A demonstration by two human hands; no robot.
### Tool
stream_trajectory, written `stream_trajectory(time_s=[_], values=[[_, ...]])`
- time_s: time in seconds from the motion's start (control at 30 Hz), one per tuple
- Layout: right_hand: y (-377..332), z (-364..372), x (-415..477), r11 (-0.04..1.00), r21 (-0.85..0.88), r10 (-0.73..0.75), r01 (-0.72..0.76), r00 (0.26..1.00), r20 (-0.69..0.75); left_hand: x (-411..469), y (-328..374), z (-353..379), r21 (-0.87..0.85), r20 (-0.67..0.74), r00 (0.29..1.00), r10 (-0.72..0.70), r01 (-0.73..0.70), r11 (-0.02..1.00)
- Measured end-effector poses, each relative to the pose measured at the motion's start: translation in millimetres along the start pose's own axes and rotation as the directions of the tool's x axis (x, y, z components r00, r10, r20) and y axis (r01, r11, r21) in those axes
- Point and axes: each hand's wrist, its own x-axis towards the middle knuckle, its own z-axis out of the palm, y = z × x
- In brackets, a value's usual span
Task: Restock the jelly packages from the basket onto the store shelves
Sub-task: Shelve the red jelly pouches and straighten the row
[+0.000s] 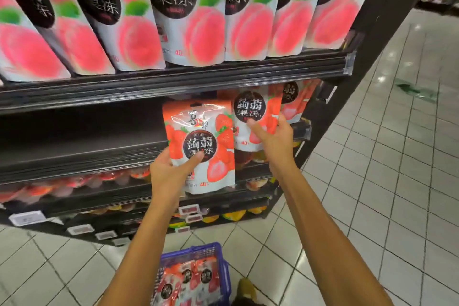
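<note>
My left hand (171, 169) grips a red-and-white strawberry jelly pouch (211, 166) by its lower left corner, in front of the middle shelf (82, 156). My right hand (273, 139) holds a second strawberry pouch (250, 107) upright at the right end of that shelf, thumb across its front. Another strawberry pouch (295, 99) stands behind it on the shelf. The blue basket (218, 266) sits on the floor below my arms and holds several more strawberry pouches (188, 278).
Pink peach jelly pouches (173, 20) fill the top shelf. The middle shelf's left part is a dark gap. Lower shelves carry small jelly cups (109, 177) and price tags (27, 218). White floor tiles (397, 181) spread to the right of the black shelf end.
</note>
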Motion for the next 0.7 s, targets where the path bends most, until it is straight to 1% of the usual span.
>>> stream_trajectory(time_s=[0.13,0.2,0.3,0.5,0.6,0.7], values=[[1,3,11,0.998,0.031,-0.051,0.052,0.999,-0.015,2,-1,1,0.012,-0.037,0.999,-0.009,0.01,1.0],[1,3,16,0.996,0.017,-0.085,0.085,0.996,-0.022,1,-2,1,0.016,-0.054,0.998,-0.012,0.013,1.0],[5,0,20,0.994,-0.019,-0.104,0.105,0.994,0.02,-1,-4,2,0.003,-0.068,0.998,-0.011,0.011,1.0],[21,-18,19,0.969,-0.194,-0.132,0.15,0.986,0.104,-5,-6,0,-0.017,-0.056,0.998,-0.023,0.022,1.0],[27,-26,9,0.951,-0.259,-0.156,0.168,0.985,0.068,-5,-8,-4,-0.021,-0.065,0.998,-0.025,0.024,0.999],[29,-26,1,0.912,-0.365,-0.187,0.185,0.982,0.028,-7,-10,-5,-0.037,-0.076,0.997,-0.025,0.023,0.999]])
